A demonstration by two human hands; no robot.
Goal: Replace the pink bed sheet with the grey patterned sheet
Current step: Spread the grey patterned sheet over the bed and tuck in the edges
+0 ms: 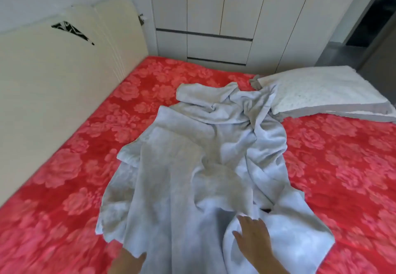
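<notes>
Editor: Grip on the cloth?
Photographer: Right hand lies flat on the grey patterned sheet, fingers straight and clasping nothing. Left hand meets the sheet's near edge, blurred and part-covered, so its grip cannot be told.
Editor: And beyond the fingertips?
Photographer: Grey sheet trails away crumpled, lying on the pink bed sheet that spreads to both sides. Further right, a pillow; behind it, a white wardrobe
</notes>
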